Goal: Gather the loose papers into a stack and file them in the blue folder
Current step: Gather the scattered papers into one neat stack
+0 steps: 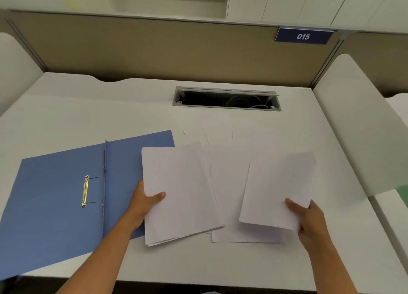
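Loose papers (225, 183) are mid-gathering — the left hand (143, 203) pinches a thin sheaf (176, 189) at its left edge, thumb on top, while the right hand (306, 216) grips another sheet (278, 183) by its lower right corner. More sheets lie fanned on the desk (66, 108) between and behind them. Next, I judge, the two bundles must be brought together and squared. The blue folder (57, 194) lies open at left, its brass fastener (85, 191) exposed.
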`<action>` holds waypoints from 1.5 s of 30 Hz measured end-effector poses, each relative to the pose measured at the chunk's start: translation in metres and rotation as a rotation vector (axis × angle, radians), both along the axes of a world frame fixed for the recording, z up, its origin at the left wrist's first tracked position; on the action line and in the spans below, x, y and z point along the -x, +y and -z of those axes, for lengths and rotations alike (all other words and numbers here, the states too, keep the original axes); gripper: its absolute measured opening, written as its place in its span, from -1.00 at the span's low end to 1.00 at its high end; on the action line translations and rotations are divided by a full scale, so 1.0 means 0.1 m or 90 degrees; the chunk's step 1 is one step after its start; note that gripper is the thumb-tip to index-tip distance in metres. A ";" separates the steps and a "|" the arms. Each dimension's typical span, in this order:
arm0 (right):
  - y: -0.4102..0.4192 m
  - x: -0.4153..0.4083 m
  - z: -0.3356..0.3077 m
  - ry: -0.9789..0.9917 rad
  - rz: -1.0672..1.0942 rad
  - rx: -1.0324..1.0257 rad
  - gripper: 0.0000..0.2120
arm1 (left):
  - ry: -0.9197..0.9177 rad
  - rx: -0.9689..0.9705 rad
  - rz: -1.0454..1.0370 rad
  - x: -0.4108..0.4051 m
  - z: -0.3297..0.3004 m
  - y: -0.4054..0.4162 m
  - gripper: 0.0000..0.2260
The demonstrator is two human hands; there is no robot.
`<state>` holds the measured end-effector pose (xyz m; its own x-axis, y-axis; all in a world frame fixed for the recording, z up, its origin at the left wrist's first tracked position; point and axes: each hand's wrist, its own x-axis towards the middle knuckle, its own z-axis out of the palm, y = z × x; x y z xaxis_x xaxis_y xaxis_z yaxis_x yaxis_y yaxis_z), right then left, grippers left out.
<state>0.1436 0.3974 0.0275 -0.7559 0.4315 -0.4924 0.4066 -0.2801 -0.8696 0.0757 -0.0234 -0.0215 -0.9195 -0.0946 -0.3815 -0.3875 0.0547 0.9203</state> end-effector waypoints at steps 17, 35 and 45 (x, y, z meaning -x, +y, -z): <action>-1.41 0.53 -0.66 0.209 -0.303 0.182 -0.40 | 0.048 0.004 0.045 0.00 -0.03 0.03 -0.54; -2.06 0.30 0.21 -0.077 -0.441 -0.419 -0.19 | -0.058 0.029 -0.024 -0.01 0.06 -0.02 -0.40; -0.94 0.24 0.16 -0.271 -0.213 -0.684 -0.14 | -0.044 0.026 -0.007 0.00 0.13 -0.05 -0.37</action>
<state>0.1200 0.3036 0.0115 -0.7728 0.5881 -0.2387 0.6321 0.6794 -0.3727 0.0762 -0.0288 -0.0344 -0.8899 -0.1206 -0.4400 -0.4509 0.0867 0.8883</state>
